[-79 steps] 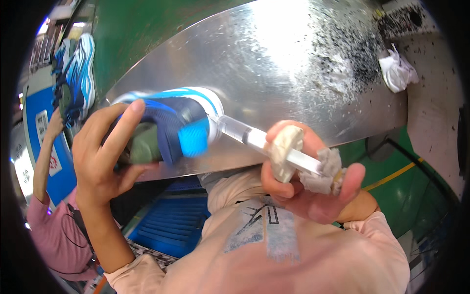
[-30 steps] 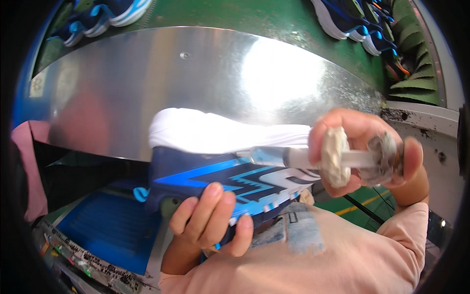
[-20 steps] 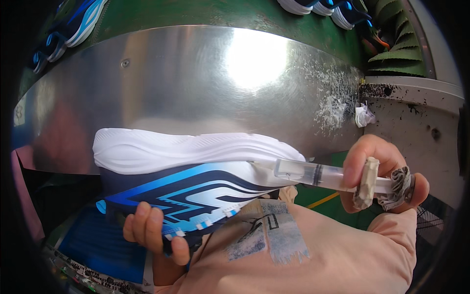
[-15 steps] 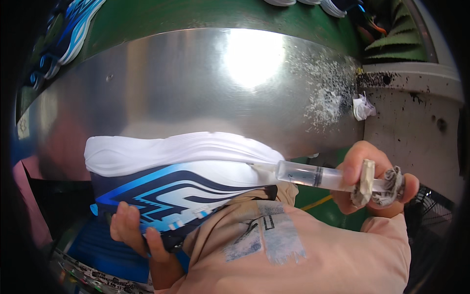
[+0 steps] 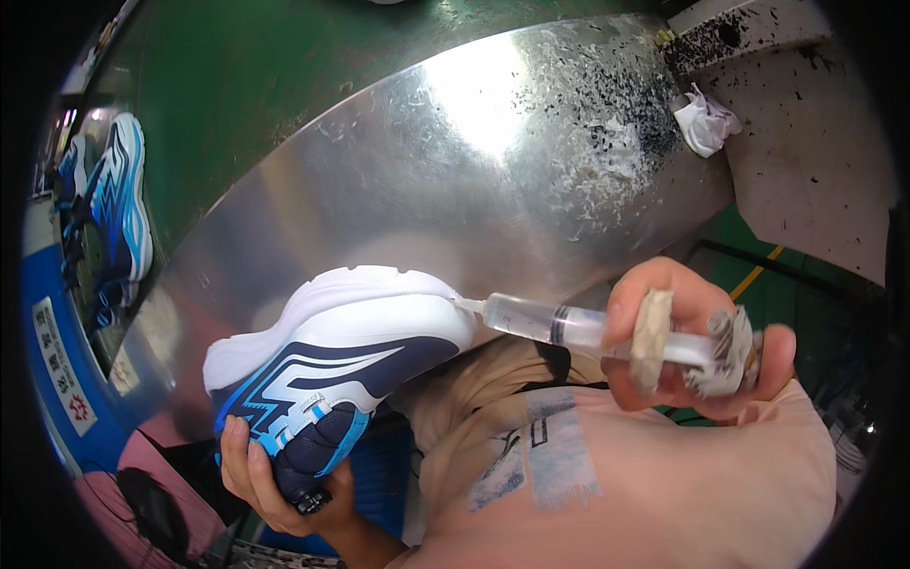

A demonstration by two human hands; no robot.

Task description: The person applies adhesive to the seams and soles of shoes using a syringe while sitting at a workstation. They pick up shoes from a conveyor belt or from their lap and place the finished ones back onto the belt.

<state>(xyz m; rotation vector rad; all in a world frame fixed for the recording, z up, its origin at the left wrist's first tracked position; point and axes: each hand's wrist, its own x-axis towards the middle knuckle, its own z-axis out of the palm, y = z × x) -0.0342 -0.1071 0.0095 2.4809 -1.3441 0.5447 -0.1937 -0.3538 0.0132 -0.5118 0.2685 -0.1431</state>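
Note:
A blue, navy and white sneaker [image 5: 351, 356] lies on its side in front of me, its thick white sole turned up toward the metal surface. My left hand [image 5: 275, 484] grips its upper from below, fingers curled around the navy and blue part. In my right hand [image 5: 682, 346] is a clear plastic syringe [image 5: 531, 319], held level, with wrappings around its flange and plunger end. The syringe tip touches or nearly touches the seam between sole and upper at the shoe's right end; exact contact is too fine to make out.
A curved shiny metal worktop [image 5: 379, 161] spreads beyond the shoe, littered at its right with black and white shavings. Crumpled white paper [image 5: 706, 121] rests at its right edge. Similar blue sneakers [image 5: 118, 209] stand on the green surface [image 5: 256, 66] at left.
My left hand has turned the shoe, bringing its right end around and showing more of the upper's opening. The syringe moved slightly left with the seam. The whole view has rotated.

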